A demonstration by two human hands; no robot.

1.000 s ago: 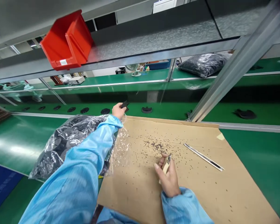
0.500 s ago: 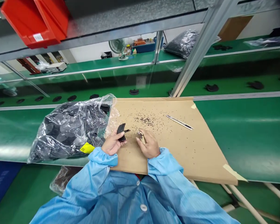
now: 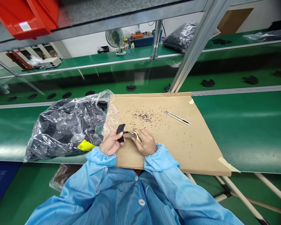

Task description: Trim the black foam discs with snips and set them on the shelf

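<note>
My left hand point(image 3: 110, 144) is closed around a curved black plastic part point(image 3: 120, 132), held upright with a thin black stub sticking out to the right. In my right hand point(image 3: 146, 142) are small pale-handled nippers point(image 3: 137, 137), fingers wrapped about the grip. Their shiny metal jaws meet the end of the stub; whether they bite on it I cannot tell. Both hands are just above a brown cardboard sheet point(image 3: 164, 153). Tiny black scraps point(image 3: 145, 117) lie scattered over it beyond my hands. Farther right rests a slim white-and-black knife-like tool point(image 3: 177, 117).
A clear bag of black parts point(image 3: 65, 128) with a yellow label stands left of the cardboard. Behind runs a green conveyor belt point(image 3: 154, 82) carrying spaced black pieces. A slanted metal post point(image 3: 189, 53) rises at the back, and a red bin point(image 3: 35, 22) sits on the overhead shelf.
My right hand has moved left, bringing the nippers from a gap away up to the stub on the black part. The whole view has shifted slightly.
</note>
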